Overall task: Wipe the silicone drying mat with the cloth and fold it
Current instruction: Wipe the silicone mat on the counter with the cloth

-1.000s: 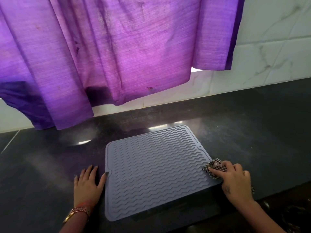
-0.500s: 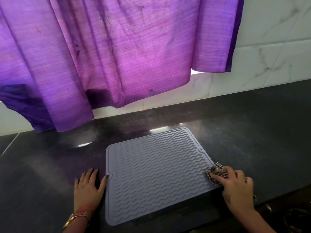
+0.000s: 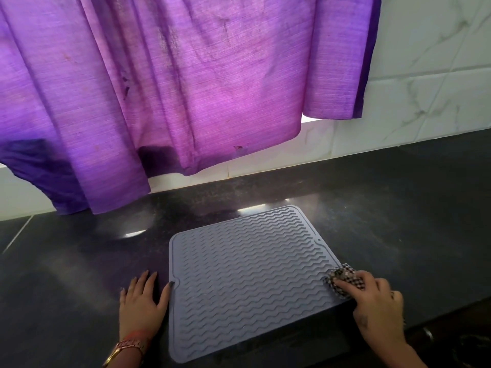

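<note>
A grey silicone drying mat [image 3: 247,277] with wavy ridges lies flat on the dark countertop [image 3: 398,221]. My left hand [image 3: 140,306] rests flat on the counter beside the mat's left edge, its thumb touching the edge's small notch. My right hand [image 3: 377,312] grips a bunched black-and-white checked cloth [image 3: 344,278] and presses it on the mat's right edge, near the front right corner. Most of the cloth is hidden under my fingers.
A purple curtain [image 3: 186,88] hangs over the back of the counter, its hem just above the surface. White marble tiles [image 3: 425,96] line the wall behind. The counter's front edge [image 3: 438,314] runs close to my right wrist.
Both hands and the cloth stay almost where they were. The view has shifted slightly, so the mat sits a little lower in the frame.
</note>
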Tool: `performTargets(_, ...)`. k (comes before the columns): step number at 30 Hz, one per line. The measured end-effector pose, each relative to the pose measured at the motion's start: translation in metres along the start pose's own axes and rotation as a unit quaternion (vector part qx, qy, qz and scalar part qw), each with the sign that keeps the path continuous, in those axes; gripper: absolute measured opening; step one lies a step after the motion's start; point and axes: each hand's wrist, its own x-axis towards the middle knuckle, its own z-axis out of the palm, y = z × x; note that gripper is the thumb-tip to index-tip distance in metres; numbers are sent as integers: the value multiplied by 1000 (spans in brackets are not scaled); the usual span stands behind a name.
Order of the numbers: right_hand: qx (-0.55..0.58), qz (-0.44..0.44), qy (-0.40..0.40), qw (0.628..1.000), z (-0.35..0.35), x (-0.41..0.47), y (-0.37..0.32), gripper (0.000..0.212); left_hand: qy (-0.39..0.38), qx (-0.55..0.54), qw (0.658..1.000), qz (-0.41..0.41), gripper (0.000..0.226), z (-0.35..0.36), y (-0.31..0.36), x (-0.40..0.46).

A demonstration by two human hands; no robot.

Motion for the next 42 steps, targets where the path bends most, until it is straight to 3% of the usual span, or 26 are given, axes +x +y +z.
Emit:
performTargets(2,65,2,56,996,0,3,3,67,-1,1,1000,-1,86,0,0,0)
performTargets(4,70,-2,50,996,3,3,-7,69,-8,12,1000,-4,80,0,1,0)
performTargets(8,29,-164,51,985,17,-7,-34,78,-9,13,1000,0,77,-2,1,0)
performTargets(10,24,-204,54,977,20,-11,-40,81,-15,22,1000,2,78,-2,1,-1)
performTargets(15,53,-92,54,993,20,9,-13,68,-21,25,999,0,66,1,-2,0)
performTargets(19,123,-31,108,986,17,23,-14,63,-12,15,1000,3,74,0,-1,1)
performTargets(22,181,-87,109,974,23,15,-43,63,-10,10,1000,6,75,0,-1,1)
performTargets(25,149,-191,80,967,37,-4,-58,63,-8,10,1000,4,73,2,-1,0)
performTargets(27,134,-194,79,969,41,-2,-50,67,-15,17,1000,2,67,3,-2,0)
performTargets(34,79,-49,112,989,28,30,-12,61,-19,8,1000,9,63,1,-3,-1)
performTargets(38,117,29,144,982,28,31,-27,59,-24,3,1000,11,63,1,-3,0)
performTargets(42,71,-120,147,979,43,10,-44,64,-24,3,1000,20,63,2,-3,2)
